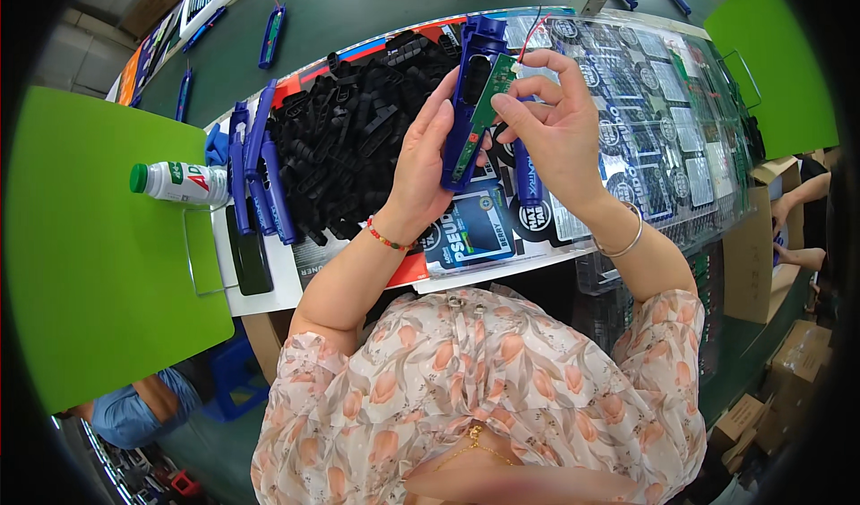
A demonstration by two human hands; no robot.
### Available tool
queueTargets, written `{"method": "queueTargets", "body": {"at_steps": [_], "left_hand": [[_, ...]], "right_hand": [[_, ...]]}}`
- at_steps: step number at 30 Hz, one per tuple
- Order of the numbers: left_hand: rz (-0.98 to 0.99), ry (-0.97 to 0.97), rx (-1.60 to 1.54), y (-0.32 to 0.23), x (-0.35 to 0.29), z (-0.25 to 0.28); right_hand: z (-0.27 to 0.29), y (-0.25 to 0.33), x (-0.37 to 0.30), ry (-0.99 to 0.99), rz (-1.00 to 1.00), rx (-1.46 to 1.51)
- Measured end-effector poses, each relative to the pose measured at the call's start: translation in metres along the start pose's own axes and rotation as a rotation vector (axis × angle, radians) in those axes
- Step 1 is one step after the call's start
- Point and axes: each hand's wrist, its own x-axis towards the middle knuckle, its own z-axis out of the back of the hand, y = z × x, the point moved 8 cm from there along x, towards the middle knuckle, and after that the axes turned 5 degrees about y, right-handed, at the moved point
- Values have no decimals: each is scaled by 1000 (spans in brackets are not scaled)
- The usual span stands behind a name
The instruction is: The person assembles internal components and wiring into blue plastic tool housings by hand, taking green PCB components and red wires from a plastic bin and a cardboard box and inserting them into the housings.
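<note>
Head view: lime-green panels [98, 263] stand left and right of the work surface. Clear plastic trays [645, 138] right, heap of black plastic parts [349, 138] left of centre. Cluster of blue casings [260, 174] at the heap's left edge. Left hand [419, 169] grasps a blue casing half [460, 124], slightly tilted, held up between heap and trays. Right hand [555, 115] pinches the board's upper part, thumb against fingers. White bottle [188, 183] lies beside the cluster. Green circuit board [488, 106] lies along the held casing; can't tell if seated. Thin red wire [535, 30] at its top.
</note>
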Motion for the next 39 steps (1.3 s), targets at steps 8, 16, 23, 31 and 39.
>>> {"method": "queueTargets", "body": {"at_steps": [8, 16, 23, 31, 39], "left_hand": [[-6, -27, 40, 2, 2, 7], [-17, -13, 40, 0, 4, 6], [-33, -1, 43, -2, 3, 9], [-15, -13, 9, 0, 3, 16], [15, -12, -7, 4, 3, 14]], "right_hand": [[-1, -11, 8, 40, -83, 50], [-4, -8, 9, 48, -70, 13], [-6, -9, 7, 74, -39, 16], [-3, -17, 7, 52, -63, 47], [0, -24, 10, 55, -141, 21]]}}
